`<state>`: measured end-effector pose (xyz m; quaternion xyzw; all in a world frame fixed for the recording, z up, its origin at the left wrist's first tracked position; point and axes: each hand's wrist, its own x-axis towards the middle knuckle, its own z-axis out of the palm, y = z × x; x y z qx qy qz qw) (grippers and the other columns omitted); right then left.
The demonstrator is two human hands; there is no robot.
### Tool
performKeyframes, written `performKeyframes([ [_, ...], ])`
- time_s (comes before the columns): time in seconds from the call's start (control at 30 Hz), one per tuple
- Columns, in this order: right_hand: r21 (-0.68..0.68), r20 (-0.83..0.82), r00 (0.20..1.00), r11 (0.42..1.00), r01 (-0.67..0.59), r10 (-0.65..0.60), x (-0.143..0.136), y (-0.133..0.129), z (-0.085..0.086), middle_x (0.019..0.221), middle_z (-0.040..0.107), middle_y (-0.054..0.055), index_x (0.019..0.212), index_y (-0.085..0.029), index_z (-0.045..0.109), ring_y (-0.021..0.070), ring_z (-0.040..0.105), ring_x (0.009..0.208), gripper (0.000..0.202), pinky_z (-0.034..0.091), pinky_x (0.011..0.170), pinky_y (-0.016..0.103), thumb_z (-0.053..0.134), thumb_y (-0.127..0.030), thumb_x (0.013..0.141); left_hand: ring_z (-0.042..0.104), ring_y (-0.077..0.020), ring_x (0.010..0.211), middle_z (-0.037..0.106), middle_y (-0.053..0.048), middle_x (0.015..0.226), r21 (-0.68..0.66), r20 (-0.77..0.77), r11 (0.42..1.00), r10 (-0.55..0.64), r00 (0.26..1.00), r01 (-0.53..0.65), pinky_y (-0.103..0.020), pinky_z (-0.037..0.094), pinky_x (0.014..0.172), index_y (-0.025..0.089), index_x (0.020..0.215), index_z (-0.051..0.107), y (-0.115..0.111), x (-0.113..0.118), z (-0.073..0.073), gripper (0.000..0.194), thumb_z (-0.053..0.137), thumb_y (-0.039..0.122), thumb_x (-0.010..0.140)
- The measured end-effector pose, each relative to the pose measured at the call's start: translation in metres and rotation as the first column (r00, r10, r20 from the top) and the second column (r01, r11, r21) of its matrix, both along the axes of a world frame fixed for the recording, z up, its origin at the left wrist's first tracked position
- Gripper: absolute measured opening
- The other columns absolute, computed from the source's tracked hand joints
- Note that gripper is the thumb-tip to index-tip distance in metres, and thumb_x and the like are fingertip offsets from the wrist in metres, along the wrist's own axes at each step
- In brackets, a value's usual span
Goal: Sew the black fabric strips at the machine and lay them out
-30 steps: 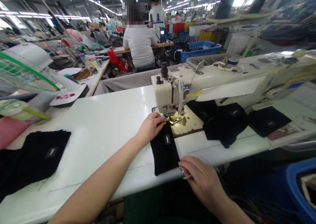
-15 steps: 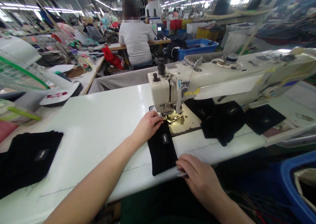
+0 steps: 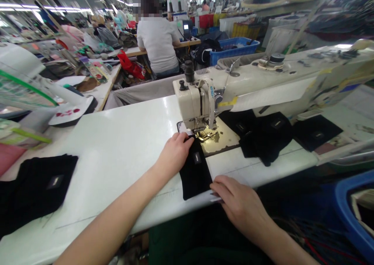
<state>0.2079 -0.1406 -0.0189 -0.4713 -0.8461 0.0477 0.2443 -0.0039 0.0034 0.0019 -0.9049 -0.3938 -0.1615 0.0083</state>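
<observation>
A narrow black fabric piece (image 3: pixel 194 181) with a small label (image 3: pixel 197 158) lies on the white sewing table, its far end close to the presser foot (image 3: pixel 206 134) of a sewing machine (image 3: pixel 189 103). My left hand (image 3: pixel 174 152) is closed, its fingers pinching the far left edge of the piece beside the foot. At the near right corner, my right hand (image 3: pixel 238 202) pinches the same piece between thumb and fingers. A thin pale object (image 3: pixel 216 197) shows under those fingers; its kind is unclear.
Several labelled black pieces (image 3: pixel 267 136) lie right of the needle plate, under the machine arm. Another black piece (image 3: pixel 37 191) lies at the table's left. A blue bin (image 3: pixel 344 195) stands near right. Ahead, a person in a white shirt (image 3: pixel 157 43) sits at another table.
The whole view has shifted slightly. Both hands keep their hold on the black piece; its far end now sits slightly nearer me relative to the presser foot.
</observation>
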Motion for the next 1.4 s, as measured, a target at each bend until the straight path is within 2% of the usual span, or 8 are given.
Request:
performKeyframes([
  [0.17, -0.004, 0.024, 0.999, 1.0, -0.022, 0.022, 0.006, -0.006, -0.002, 0.101, 0.066, 0.009, 0.118, -0.015, 0.061, 0.0212, 0.065, 0.079, 0.048, 0.048, 0.058, 0.03, 0.042, 0.001, 0.077, 0.062, -0.022, 0.094, 0.067, -0.01, 0.104, -0.154, 0.081, 0.943, -0.286, 0.955, 0.295, -0.035, 0.059, 0.081, 0.016, 0.107, 0.069, -0.078, 0.002, 0.011, 0.021, 0.049, 0.017, 0.097],
  [0.33, 0.007, 0.027, 0.999, 0.999, -0.043, 0.043, 0.01, -0.009, -0.003, 0.099, 0.066, 0.009, 0.123, -0.015, 0.06, 0.0219, 0.064, 0.079, 0.053, 0.049, 0.059, 0.03, 0.042, 0.001, 0.075, 0.062, -0.0297, 0.114, 0.067, -0.015, 0.122, -0.016, -0.015, 0.944, -0.33, 0.944, 0.33, -0.041, 0.062, 0.088, 0.008, 0.125, 0.061, -0.11, -0.006, -0.005, 0.033, 0.046, 0.014, 0.096],
  [0.47, 0.011, 0.017, 0.999, 0.999, -0.036, 0.036, 0.009, -0.007, -0.005, 0.099, 0.065, 0.01, 0.122, -0.015, 0.06, 0.0228, 0.064, 0.08, 0.053, 0.048, 0.059, 0.031, 0.043, 0.001, 0.075, 0.062, -0.0306, 0.113, 0.068, -0.015, 0.123, 0.018, -0.035, 0.945, -0.326, 0.945, 0.327, -0.043, 0.063, 0.086, 0.008, 0.125, 0.061, -0.107, -0.009, -0.012, 0.033, 0.047, 0.015, 0.096],
  [0.93, 0.014, -0.051, 0.994, 0.995, 0.1, -0.099, 0.013, 0.016, 0.005, 0.107, 0.065, 0.009, 0.115, -0.018, 0.066, 0.0193, 0.066, 0.082, 0.046, 0.053, 0.064, 0.029, 0.046, -0.001, 0.077, 0.062, -0.0284, 0.11, 0.068, -0.014, 0.117, -0.026, -0.042, 0.944, -0.33, 0.943, 0.329, -0.041, 0.062, 0.084, 0.013, 0.122, 0.063, -0.077, -0.006, 0.0, 0.029, 0.047, 0.02, 0.099],
  [1.0, 0.131, -0.132, 0.957, 0.952, 0.277, -0.26, 0.025, 0.021, 0.009, 0.109, 0.065, 0.009, 0.113, -0.019, 0.067, 0.0181, 0.067, 0.084, 0.036, 0.053, 0.065, 0.028, 0.047, -0.006, 0.086, 0.062, -0.0287, 0.11, 0.068, -0.013, 0.119, -0.016, -0.038, 0.944, -0.329, 0.944, 0.328, -0.041, 0.062, 0.083, 0.014, 0.122, 0.063, -0.072, -0.006, 0.001, 0.029, 0.048, 0.021, 0.099],
  [1.07, 0.231, -0.178, 0.863, 0.832, 0.505, -0.474, 0.041, 0.029, 0.014, 0.11, 0.065, 0.008, 0.114, -0.021, 0.069, 0.0191, 0.067, 0.085, 0.025, 0.052, 0.063, 0.028, 0.053, -0.019, 0.094, 0.062, -0.0284, 0.11, 0.068, -0.012, 0.119, -0.009, -0.039, 0.946, -0.325, 0.945, 0.325, -0.04, 0.061, 0.084, 0.014, 0.122, 0.063, -0.067, -0.006, 0.001, 0.028, 0.047, 0.021, 0.1],
  [1.17, 0.246, -0.12, 0.708, 0.67, 0.701, -0.696, 0.067, 0.041, 0.02, 0.113, 0.065, 0.01, 0.12, -0.02, 0.067, 0.021, 0.066, 0.081, 0.036, 0.048, 0.053, 0.03, 0.061, -0.043, 0.093, 0.062, -0.0273, 0.11, 0.068, -0.012, 0.118, 0.005, -0.039, 0.95, -0.312, 0.949, 0.312, -0.039, 0.061, 0.084, 0.015, 0.121, 0.064, -0.06, -0.005, 0.001, 0.027, 0.048, 0.022, 0.1],
  [1.4, 0.128, -0.118, 0.737, 0.725, 0.676, -0.666, 0.097, 0.054, 0.014, 0.098, 0.07, 0.004, 0.091, -0.02, 0.074, 0.0161, 0.062, 0.066, 0.031, 0.045, 0.056, 0.03, 0.052, -0.042, 0.098, 0.063, -0.0257, 0.107, 0.069, -0.013, 0.112, 0.025, 0.01, 0.953, -0.301, 0.954, 0.301, -0.04, 0.061, 0.085, 0.015, 0.115, 0.067, -0.043, -0.006, 0.003, 0.026, 0.047, 0.023, 0.101],
])
